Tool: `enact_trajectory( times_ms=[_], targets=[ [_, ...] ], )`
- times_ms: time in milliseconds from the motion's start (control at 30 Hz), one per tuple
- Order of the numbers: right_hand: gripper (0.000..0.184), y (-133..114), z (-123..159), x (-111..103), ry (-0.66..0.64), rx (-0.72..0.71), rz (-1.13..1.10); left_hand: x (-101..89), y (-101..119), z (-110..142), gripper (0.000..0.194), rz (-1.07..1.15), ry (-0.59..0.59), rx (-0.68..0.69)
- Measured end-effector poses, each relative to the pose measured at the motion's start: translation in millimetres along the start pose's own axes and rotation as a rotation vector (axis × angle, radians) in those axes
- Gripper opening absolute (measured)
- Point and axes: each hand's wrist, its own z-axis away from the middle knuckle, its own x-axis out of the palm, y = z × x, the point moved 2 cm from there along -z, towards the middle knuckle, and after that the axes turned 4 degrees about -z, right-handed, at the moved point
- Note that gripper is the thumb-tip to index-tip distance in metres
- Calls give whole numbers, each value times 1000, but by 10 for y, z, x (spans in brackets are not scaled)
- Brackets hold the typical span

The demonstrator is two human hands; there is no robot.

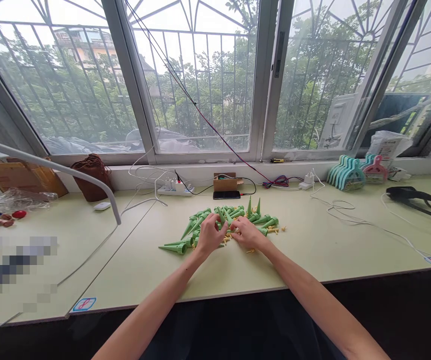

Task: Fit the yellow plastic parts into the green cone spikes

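A loose pile of green plastic cone-shaped spikes (200,218), with small yellow plastic pieces (273,230) scattered among them, lies on the pale table. My left hand (210,234) is closed at the near side of the pile, its thumb and fingers around a green spike (222,216) that points up. Close beside it, my right hand (246,233) has its fingers bent and drawn together near the yellow pieces; whatever they hold is too small to make out. Two spikes (258,206) stand upright behind my right hand.
Behind the pile are a phone (227,195), a small cardboard box (225,183) and a power strip (175,188). Cables cross the table's right side near green hangers (346,174) and a black strapped object (421,196). A grey curved bar (87,177) reaches in from the left.
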Motion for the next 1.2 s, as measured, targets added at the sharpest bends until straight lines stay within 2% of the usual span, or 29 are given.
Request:
enact_trajectory(
  times_ms=[300, 500, 867, 1200],
  targets=[
    [4, 60, -22, 57, -2, -34, 26, 1, -10, 4, 15, -30, 15, 18],
    [5, 71, -32, 42, 4, 2, 1, 0, -13, 0, 13, -8, 5, 10],
    [7, 139, -44, -37, 198, 68, 15, 17, -31, 3, 19, -6, 8, 5],
    [15, 118, -62, -103, 370, 41, -55, 33, -25, 7, 19, -3, -54, 13]
  ],
)
